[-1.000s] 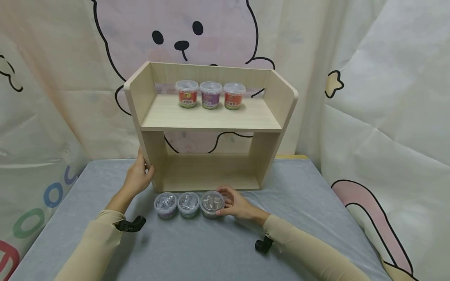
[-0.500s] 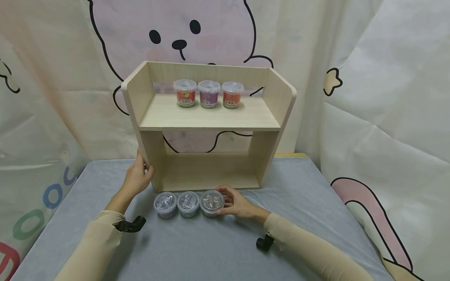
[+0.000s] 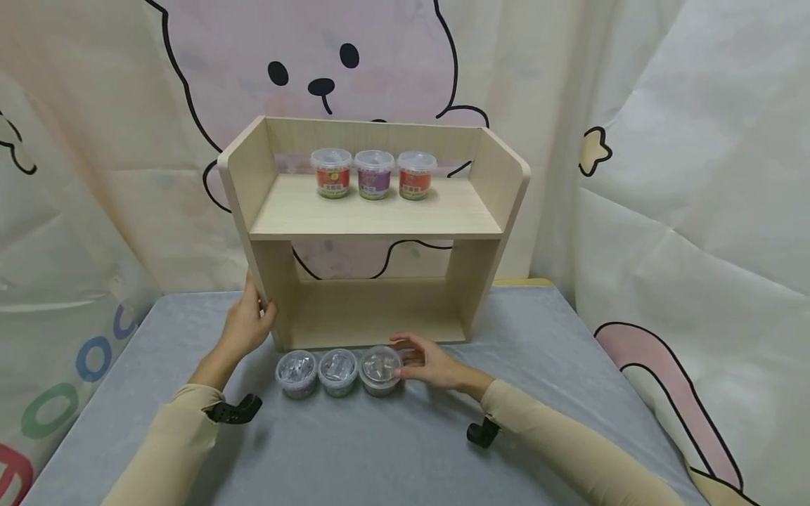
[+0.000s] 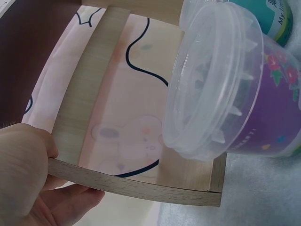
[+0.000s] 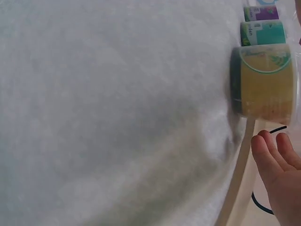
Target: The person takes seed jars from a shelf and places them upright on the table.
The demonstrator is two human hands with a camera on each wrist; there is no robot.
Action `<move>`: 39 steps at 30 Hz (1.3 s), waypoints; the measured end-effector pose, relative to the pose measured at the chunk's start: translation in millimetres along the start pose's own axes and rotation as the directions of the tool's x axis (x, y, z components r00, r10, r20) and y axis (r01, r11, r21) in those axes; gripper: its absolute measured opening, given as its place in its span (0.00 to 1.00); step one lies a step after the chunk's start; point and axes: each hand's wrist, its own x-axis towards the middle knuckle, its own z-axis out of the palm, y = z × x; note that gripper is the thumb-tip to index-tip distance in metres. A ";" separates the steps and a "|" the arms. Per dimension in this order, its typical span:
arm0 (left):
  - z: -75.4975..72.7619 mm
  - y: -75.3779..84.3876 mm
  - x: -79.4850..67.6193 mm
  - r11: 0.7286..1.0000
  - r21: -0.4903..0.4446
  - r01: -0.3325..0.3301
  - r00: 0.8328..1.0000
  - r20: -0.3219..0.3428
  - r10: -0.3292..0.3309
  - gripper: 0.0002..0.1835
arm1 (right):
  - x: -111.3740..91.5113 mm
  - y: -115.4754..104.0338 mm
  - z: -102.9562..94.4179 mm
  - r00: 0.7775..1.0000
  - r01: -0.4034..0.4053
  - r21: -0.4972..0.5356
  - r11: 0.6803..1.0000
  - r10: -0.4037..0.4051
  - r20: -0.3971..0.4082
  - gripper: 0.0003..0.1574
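Note:
A two-tier wooden shelf (image 3: 380, 218) stands on the table. My left hand (image 3: 243, 320) grips the edge of its left side panel, with the thumb on one side and fingers on the other in the left wrist view. Three lidded plastic cups stand in a row before the shelf: a purple cup (image 4: 277, 99) on the left, a teal cup (image 3: 338, 371) in the middle, and a yellowish cup (image 5: 265, 84) on the right. Beside the right cup is my right hand (image 3: 427, 362), its fingers extended; the right wrist view shows a small gap between fingertips and cup.
On the upper tier sit three more lidded cups: a red-labelled cup (image 3: 332, 176), a purple-labelled cup (image 3: 374, 177) and another red-labelled cup (image 3: 415, 177). A grey-blue cloth (image 3: 354, 457) covers the table. Printed curtains (image 3: 683, 176) hang behind and at the sides.
My right hand has loosened from the right cup and drawn slightly to the right. The left hand keeps its grip on the shelf. The head view has shifted a little.

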 end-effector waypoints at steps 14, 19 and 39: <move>1.2 -1.0 -1.6 1.000 0.022 0.017 1.000 0.001 -0.017 0.40 | 2.5 -30.1 -19.0 0.997 0.073 -0.051 0.996 -0.074 -0.016 0.33; 0.9 0.0 -1.7 0.999 0.024 0.021 1.000 0.008 -0.021 0.39 | 1.9 -49.9 -28.0 0.994 0.096 -0.076 0.992 -0.099 -0.037 0.34; -0.1 1.1 -0.4 0.999 0.039 0.026 1.000 0.013 -0.027 0.40 | 16.9 -148.9 -47.3 0.962 0.268 -0.122 0.956 -0.273 -0.028 0.33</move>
